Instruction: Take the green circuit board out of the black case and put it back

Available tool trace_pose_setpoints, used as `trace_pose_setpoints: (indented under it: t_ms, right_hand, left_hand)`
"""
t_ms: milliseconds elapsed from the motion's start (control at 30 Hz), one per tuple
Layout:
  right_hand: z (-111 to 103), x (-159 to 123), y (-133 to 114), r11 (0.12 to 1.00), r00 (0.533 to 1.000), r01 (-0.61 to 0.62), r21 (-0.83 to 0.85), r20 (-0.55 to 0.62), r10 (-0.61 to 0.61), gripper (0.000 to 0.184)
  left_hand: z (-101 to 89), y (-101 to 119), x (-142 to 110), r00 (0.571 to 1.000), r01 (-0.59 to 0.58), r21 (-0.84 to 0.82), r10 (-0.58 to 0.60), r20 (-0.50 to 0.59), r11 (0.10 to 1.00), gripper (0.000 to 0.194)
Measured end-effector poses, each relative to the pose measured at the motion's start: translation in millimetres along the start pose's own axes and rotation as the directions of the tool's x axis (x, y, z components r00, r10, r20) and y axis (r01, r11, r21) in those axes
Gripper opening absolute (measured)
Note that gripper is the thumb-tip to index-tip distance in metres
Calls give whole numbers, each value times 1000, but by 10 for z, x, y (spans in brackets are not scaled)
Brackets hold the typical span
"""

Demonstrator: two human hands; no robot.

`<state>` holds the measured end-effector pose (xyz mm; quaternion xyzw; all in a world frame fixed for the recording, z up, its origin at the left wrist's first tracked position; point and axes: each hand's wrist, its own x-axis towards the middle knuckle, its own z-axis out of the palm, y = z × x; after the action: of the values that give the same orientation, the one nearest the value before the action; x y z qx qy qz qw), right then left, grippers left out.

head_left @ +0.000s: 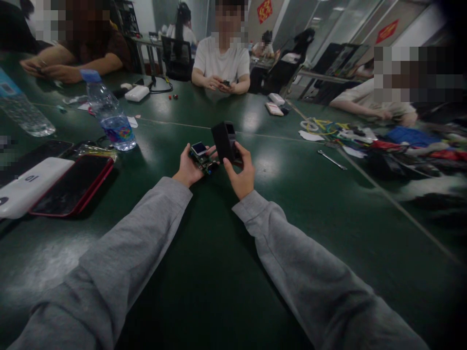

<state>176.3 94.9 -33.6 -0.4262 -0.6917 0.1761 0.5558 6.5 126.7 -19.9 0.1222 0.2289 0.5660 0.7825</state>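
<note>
Above the green table, my left hand holds a small green circuit board with a little screen on its upper side. The board lies across the palm, and the fingers curl around its edges. Just to the right, my right hand grips a black plastic case between thumb and fingers. That case is tilted upright and has a rectangular window opening near its top. Case and board are very close together; whether they touch I cannot tell.
A water bottle stands left of my hands. Further left lie a red-edged phone and a white power bank. At right are a wrench and a pile of cables and cloth. Several people sit around the green table.
</note>
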Motion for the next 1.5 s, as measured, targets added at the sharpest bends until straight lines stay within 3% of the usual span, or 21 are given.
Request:
trace_pose_setpoints:
  t_ms: [133,367,500,600,1033,1300,1500]
  right_hand:
    - [-10,30,58,999,999,-31,20,-18,32,63]
    - [4,8,84,999,996,43,-30,83,-40,57]
    - [9,25,194,997,978,25,-74,210,-8,49]
    - [10,35,241,996,972,13,-86,237,7,50]
    - [15,35,225,996,977,-4,-90,212,23,49]
    - [27,53,235,997,997,-81,7,-15,81,54]
    - [15,13,81,998,997,-47,35,62,44,58]
  left_hand:
    - [9,4,-32,1000,8,6,-8,22,1000,60]
    - [0,29,-8,999,-6,7,6,-33,1000,52]
    - [11,34,0,993,-12,13,13,-115,1000,46]
    - [26,31,-4,990,-3,22,6,-139,1000,44]
    - [-4,24,35,992,-5,20,7,-125,1000,46]
    - [51,20,-30,995,-8,15,10,-103,1000,56]
    - [73,5,-40,997,5,-10,-6,-83,1000,57]
